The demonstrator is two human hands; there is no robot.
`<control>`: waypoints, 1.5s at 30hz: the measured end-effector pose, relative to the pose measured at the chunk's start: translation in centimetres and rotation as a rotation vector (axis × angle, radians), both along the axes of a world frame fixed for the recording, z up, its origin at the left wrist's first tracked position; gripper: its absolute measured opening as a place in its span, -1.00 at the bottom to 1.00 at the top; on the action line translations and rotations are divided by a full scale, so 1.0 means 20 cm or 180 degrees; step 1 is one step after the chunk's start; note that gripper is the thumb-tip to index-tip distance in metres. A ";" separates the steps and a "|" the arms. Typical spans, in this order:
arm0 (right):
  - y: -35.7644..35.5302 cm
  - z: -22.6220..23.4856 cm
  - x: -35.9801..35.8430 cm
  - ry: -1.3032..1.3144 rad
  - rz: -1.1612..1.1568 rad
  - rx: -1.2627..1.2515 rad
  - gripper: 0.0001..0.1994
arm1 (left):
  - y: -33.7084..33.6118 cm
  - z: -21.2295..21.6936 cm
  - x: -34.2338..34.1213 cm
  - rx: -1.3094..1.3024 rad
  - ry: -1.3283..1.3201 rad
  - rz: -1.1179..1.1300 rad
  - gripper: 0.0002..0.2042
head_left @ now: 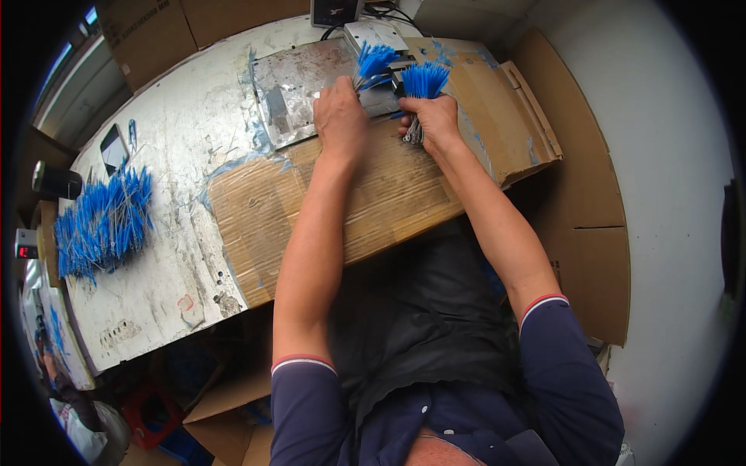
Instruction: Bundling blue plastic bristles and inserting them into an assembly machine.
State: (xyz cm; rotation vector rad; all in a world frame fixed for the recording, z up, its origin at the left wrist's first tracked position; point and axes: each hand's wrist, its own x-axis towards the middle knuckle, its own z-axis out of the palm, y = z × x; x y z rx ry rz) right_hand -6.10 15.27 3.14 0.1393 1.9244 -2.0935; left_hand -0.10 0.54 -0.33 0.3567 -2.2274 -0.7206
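Dark printed characters mark the cardboard box [148, 39] at the far edge of the worktop [194, 116]. The left hand [339, 116] shows its back, mostly hidden fingers curled round the stems of a smaller blue bundle [376, 59]. Above the cardboard sheet [388, 202], the right hand [437, 124] has its fingers closed round a bundle of slim blue-tipped wire brushes [425, 80], silvery looped ends hanging below

Left hand [339, 116] seemingly pinching, right hand [437, 121] clenched
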 end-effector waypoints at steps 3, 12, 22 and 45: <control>0.04 -0.04 -0.02 0.0959 0.0077 0.0996 -0.81 | 0.00 0.01 -0.01 -0.0051 -0.0106 -0.0101 -0.89; -0.06 0.03 0.02 0.1818 0.0166 0.3651 -0.60 | -0.01 -0.02 -0.02 -0.0003 -0.0025 -0.0057 -0.88; -0.05 0.05 0.01 0.1722 0.0277 0.3789 -0.64 | -0.03 -0.03 -0.02 0.0155 0.0243 0.0100 -0.89; 0.04 -0.14 0.09 0.2215 -0.0756 0.1717 -0.72 | -0.04 0.07 0.15 0.1062 0.0230 -0.0097 -0.82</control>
